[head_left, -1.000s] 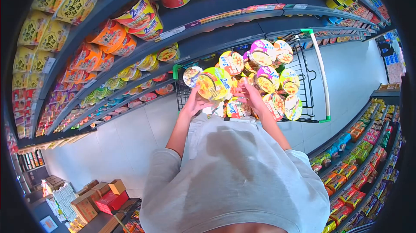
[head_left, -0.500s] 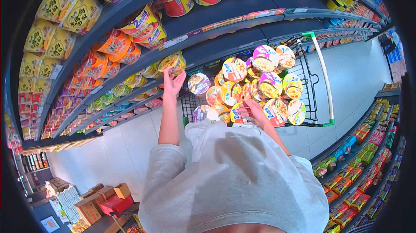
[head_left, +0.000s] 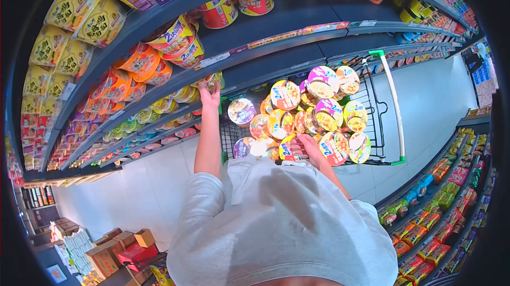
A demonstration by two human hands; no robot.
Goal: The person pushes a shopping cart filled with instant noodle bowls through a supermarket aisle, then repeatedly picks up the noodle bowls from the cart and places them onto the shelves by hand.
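At the edge of a lower shelf, my left hand (head_left: 210, 97) has its fingers up against a yellow instant noodle cup (head_left: 215, 80). The shelf above partly covers that cup, and the fingertips are hard to make out. Low in front of my chest, my right hand (head_left: 311, 148) grips the side of another instant noodle cup (head_left: 287, 148) with a yellow and red lid, among the piled cups. The pile fills a black wire shopping cart (head_left: 376, 121); lids are purple, orange, yellow and green, such as the purple-lidded cup (head_left: 323, 81).
Shelves (head_left: 276, 41) of noodle cups curve along the left and far side. The cart's handle (head_left: 394, 105) stands to the right. Racks of bagged goods (head_left: 425, 214) line the lower right. Cardboard boxes (head_left: 106, 257) and a red box (head_left: 137, 255) sit at lower left.
My left hand has pushed the yellow noodle cup further in under the shelf edge. My right hand stays on its cup. The view has shifted slightly.
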